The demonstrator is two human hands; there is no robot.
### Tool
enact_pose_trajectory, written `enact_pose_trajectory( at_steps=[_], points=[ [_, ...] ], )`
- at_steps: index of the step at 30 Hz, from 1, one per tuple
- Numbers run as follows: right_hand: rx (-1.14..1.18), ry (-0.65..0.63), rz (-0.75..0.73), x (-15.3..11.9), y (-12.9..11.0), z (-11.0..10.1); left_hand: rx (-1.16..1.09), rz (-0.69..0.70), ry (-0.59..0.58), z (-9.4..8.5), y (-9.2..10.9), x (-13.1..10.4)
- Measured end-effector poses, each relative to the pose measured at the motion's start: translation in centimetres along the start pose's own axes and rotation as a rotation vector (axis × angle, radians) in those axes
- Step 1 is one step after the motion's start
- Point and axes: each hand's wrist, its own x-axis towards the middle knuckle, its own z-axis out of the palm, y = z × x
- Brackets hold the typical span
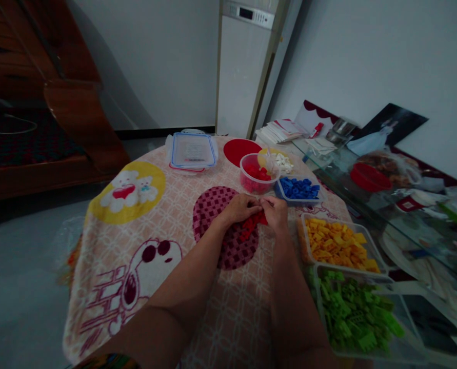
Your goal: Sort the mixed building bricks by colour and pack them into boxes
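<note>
My left hand (242, 208) and my right hand (275, 210) meet over the middle of the table, thumbs and fingertips pinched together. Whatever sits between the fingertips is too small and hidden to name. Just beneath them lies a loose group of red toy building bricks (248, 228), partly covered by the hands. These rest on a dark pink checkered circle (228, 253) of the tablecloth. Beyond my hands stands a round clear tub (244, 179) with red bricks inside. A clear box of blue bricks (298, 188) is close to the right hand.
Along the right edge are a box of yellow bricks (336, 241) and a box of green bricks (357, 312). White pieces (283, 163) lie behind the blue ones. Lidded containers (193, 150) sit at the back left. A cluttered glass-topped table (401, 225) adjoins on the right.
</note>
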Motion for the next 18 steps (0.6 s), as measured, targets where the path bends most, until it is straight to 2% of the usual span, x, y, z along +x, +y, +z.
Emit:
enact_pose_trajectory(
  at_steps=[4, 12, 16, 18],
  points=[
    [0.024, 0.125, -0.009, 0.8, 1.4, 0.1, -0.049, 0.017, 0.011, -0.1, 0.2, -0.2],
    [0.07, 0.273, 0.024, 1.3, 3.9, 0.9, -0.064, 0.031, 0.025, 0.0, -0.2, -0.2],
    [0.063, 0.359, 0.049, 1.5, 5.2, 0.1, -0.037, 0.039, 0.062, 0.3, 0.0, -0.2],
    [0.013, 0.338, -0.026, 1.5, 5.5, -0.5, -0.019, 0.064, 0.066, 0.4, 0.2, -0.2]
  ],
)
